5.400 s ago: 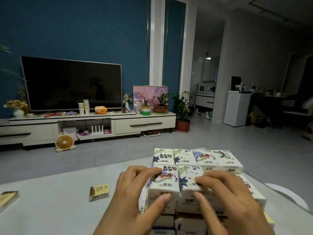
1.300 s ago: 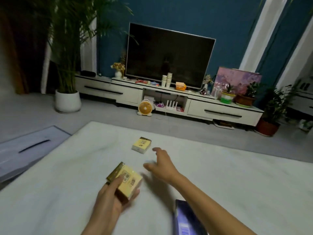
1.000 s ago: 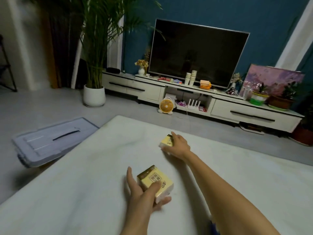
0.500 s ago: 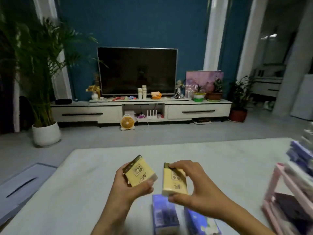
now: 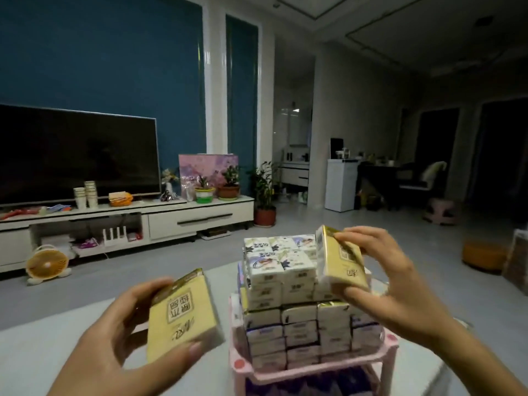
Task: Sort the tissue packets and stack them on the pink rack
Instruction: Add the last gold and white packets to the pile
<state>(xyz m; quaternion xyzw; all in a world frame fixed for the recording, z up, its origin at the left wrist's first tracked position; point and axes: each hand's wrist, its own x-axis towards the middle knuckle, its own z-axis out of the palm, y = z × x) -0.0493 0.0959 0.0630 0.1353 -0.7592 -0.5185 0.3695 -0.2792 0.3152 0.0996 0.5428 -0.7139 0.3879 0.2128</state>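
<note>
Head view: nearest, the left hand (image 5: 114, 341) gripped a yellow tissue packet (image 5: 183, 312), thumb curled over its near lower edge and fingers behind it, above the pale bench (image 5: 34, 355). Just to its right the pink rack (image 5: 314, 368) stood on the bench, its top shelf packed with tissue packets in tight rows and layers. This stack (image 5: 285, 284) rose well above the rim, with white flowered packets on top and gold-edged and purple-banded ones lower down. Dark packets lay on the shelf beneath, too blurred to tell apart.

The right hand (image 5: 397, 284) pinched a second yellow packet (image 5: 343, 260), thumb below and fingers on top. It was held tilted at the upper right corner of the stack; whether it touched the stack could not be told.

Beyond the bench, on the grey floor, a small orange fan (image 5: 47, 264) stood before a long white TV stand (image 5: 197, 217). The stand carried a dark television (image 5: 77, 155), stacked paper cups (image 5: 85, 194), a pink painting (image 5: 208, 170) and potted plants (image 5: 230, 184). Farther right, a white cabinet (image 5: 341, 184) stood by the wall.
</note>
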